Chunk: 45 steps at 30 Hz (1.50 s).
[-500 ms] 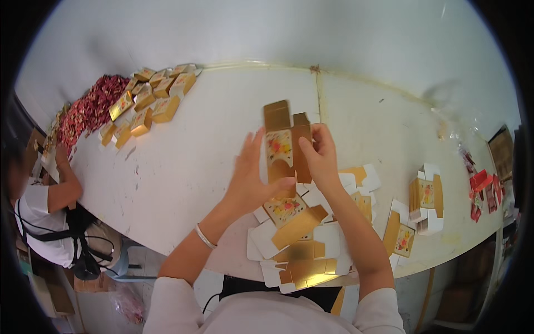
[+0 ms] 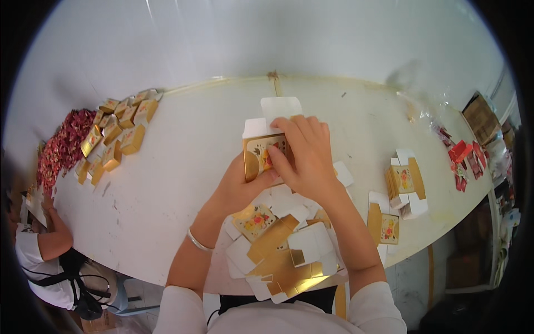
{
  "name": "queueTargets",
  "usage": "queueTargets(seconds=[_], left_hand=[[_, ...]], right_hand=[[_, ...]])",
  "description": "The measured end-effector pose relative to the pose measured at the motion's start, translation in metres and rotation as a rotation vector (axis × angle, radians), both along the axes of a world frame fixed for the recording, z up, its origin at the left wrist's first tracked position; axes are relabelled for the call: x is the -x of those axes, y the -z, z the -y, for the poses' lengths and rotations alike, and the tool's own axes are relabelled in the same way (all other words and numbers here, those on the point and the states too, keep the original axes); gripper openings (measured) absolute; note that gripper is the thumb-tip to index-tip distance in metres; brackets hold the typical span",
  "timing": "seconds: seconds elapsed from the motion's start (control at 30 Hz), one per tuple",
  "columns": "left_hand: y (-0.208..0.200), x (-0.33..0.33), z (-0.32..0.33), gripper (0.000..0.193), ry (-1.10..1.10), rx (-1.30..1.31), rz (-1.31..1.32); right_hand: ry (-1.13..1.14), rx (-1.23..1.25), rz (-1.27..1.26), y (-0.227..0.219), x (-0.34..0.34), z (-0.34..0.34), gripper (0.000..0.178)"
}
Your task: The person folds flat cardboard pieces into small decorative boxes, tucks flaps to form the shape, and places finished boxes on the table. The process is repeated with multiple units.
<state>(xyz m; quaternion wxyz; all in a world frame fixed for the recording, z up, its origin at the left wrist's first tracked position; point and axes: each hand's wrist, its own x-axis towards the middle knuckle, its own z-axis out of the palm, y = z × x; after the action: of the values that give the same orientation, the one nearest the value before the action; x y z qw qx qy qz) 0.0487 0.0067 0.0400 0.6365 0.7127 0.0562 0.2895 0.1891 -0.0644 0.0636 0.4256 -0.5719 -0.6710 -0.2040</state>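
Note:
A small gold carton (image 2: 256, 146) with a flower print is held up over the middle of the table, its white end flaps standing open at the far end. My left hand (image 2: 240, 181) wraps the carton's lower left side, thumb across the near end. Over its right side lies my right hand (image 2: 308, 158), thumb on the printed front and fingertips bent onto the white flaps. Below my hands, flat gold and white carton blanks (image 2: 283, 250) lie in a loose heap at the table's near edge.
Folded gold boxes (image 2: 132, 139) stand in a group at the far left, beside a heap of small red packets (image 2: 67, 142). To the right are a stack of blanks (image 2: 401, 181) and red wrappers (image 2: 460, 151). A co-worker's arm (image 2: 54, 234) rests at the left edge.
The flat, unfolded carton between my hands is now a squared box with its white flaps showing. My right hand has moved over its top. The view has shifted slightly rightward.

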Motion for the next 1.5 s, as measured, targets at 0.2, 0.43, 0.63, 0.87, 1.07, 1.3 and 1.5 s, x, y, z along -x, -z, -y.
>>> queueTargets(seconds=[0.2, 0.43, 0.63, 0.87, 1.07, 1.3, 1.5], left_hand=[[0.019, -0.009, 0.003, 0.024, -0.196, -0.087, 0.010], [0.008, -0.008, 0.020, 0.065, 0.037, -0.158, 0.005], [-0.013, 0.005, 0.015, 0.096, 0.344, 0.409, -0.093], [-0.010, 0.004, -0.005, 0.089, 0.097, 0.343, -0.063], [-0.006, -0.004, 0.010, 0.071, -0.267, 0.067, 0.335], [0.005, 0.004, -0.002, 0.016, -0.345, -0.166, 0.089], [0.009, -0.009, -0.003, 0.036, -0.366, 0.062, 0.167]], right_hand=[[-0.026, -0.051, 0.009, 0.003, -0.005, -0.006, 0.022], [-0.085, -0.260, -0.010, 0.006, 0.001, 0.004, 0.016], [-0.344, -0.330, -0.197, 0.003, 0.013, 0.009, 0.015], [-0.315, -0.335, -0.594, -0.005, 0.008, 0.015, 0.064], [-0.619, 0.192, -1.425, -0.002, 0.027, 0.011, 0.043], [-0.763, 0.185, -1.599, 0.018, 0.013, 0.000, 0.037], [-0.869, 0.112, -1.621, 0.016, 0.006, -0.005, 0.061]])
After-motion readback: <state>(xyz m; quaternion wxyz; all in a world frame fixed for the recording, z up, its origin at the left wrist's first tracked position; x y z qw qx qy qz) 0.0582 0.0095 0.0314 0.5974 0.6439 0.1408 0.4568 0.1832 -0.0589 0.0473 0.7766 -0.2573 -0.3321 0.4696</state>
